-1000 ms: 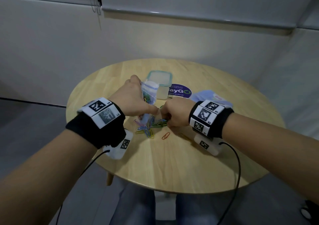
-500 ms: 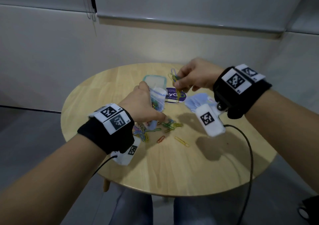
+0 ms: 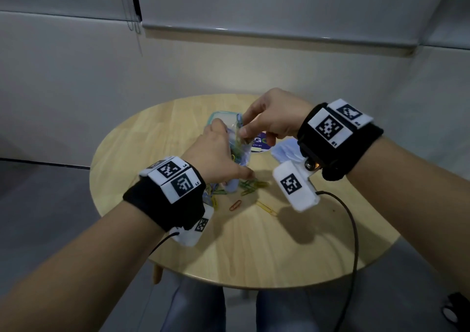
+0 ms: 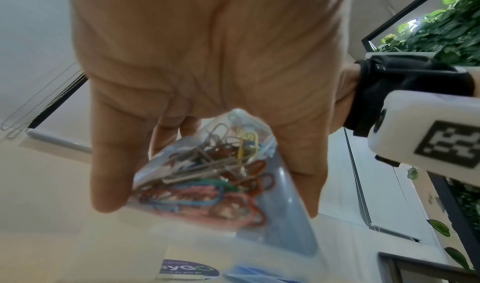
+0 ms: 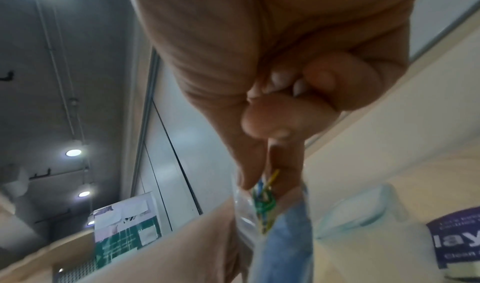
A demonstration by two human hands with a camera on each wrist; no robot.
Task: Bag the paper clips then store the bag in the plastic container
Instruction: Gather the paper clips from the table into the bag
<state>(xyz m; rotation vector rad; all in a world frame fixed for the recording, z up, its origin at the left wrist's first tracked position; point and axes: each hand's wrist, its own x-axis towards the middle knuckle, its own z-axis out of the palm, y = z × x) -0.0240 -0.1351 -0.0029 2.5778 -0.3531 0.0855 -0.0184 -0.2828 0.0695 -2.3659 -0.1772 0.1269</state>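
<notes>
My left hand grips a small clear zip bag upright above the round wooden table. Several coloured paper clips fill the bag, held between thumb and fingers. My right hand pinches a few paper clips at the bag's open mouth. More loose paper clips lie on the table under the hands, with a red clip and a yellow clip nearer me. The clear plastic container with a teal rim stands just behind the bag.
A purple round sticker and a pale blue cloth-like item lie right of the container. A black cable runs from my right wrist camera over the table's right side. My legs show below the near table edge.
My right hand lifted clips from the table pile, rose to the right, then came down left to the bag's mouth. The left hand kept holding the bag.
</notes>
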